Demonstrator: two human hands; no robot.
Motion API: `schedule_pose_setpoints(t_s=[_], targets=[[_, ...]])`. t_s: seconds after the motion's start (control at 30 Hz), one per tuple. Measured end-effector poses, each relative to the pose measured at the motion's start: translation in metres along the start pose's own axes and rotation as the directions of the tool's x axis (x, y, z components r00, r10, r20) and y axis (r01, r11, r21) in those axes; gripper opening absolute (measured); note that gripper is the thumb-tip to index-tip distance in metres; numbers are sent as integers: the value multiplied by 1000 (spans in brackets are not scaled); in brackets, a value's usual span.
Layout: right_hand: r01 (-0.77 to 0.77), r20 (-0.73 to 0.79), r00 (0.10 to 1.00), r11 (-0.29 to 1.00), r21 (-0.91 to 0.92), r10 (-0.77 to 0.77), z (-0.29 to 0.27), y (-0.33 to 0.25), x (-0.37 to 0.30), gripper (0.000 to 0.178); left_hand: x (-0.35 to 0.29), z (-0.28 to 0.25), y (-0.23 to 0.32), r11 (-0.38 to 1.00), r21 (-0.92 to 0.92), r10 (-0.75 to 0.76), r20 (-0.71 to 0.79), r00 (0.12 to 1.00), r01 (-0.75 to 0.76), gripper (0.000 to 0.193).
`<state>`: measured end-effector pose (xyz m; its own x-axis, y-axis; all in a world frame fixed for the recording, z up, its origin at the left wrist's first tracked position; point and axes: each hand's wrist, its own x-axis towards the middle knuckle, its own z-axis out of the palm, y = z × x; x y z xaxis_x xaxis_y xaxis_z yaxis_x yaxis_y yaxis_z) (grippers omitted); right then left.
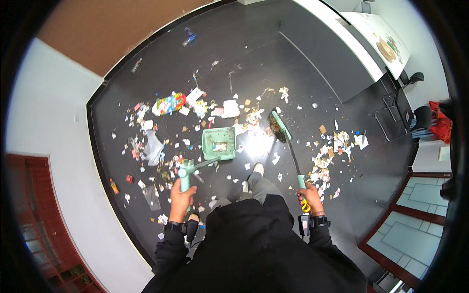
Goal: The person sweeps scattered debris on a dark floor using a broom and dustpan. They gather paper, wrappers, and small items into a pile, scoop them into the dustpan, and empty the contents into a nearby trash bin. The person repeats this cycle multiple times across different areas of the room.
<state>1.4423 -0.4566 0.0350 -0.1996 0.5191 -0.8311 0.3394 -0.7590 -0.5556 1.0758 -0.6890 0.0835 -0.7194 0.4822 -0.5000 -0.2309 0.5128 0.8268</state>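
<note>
My left hand [181,199] is wrapped round the pale green handle of a long-handled dustpan [207,152]. The green pan lies on the floor ahead of me, with a small scrap of litter inside. In my right hand [311,197] is the green grip of a broom [293,155]. Its dark bristles rest on the floor to the right of the pan, apart from it. Paper scraps [254,118] lie between the broom head and the pan. A yellow loop [306,206] hangs by my right wrist.
Litter covers the dark floor: a colourful packet [169,104], a clear plastic bag [154,148], an orange bottle [114,186] and a scrap pile [326,163] at right. A dark grey counter [327,58] stands at far right, near a black chair [391,120]. A white wall [58,107] bounds the left.
</note>
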Motion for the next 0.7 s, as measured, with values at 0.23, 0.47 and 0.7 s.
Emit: schedule_pose_setpoints(t_s=[0.23,0.47,0.7], targets=[[12,1,1000,999,48,-12,-31,-81,52,29,69,39,84,997,-83,-3,-11,1000,2,24],[101,-70,993,993,53,-97,-28,-143,112,14,133,72,112,990,138,18,145,989,-38,29],[106,-113,989,991,81,-97,-12,-194,134,21,190,100,112,1000,-4,23,174,984,-23,32]])
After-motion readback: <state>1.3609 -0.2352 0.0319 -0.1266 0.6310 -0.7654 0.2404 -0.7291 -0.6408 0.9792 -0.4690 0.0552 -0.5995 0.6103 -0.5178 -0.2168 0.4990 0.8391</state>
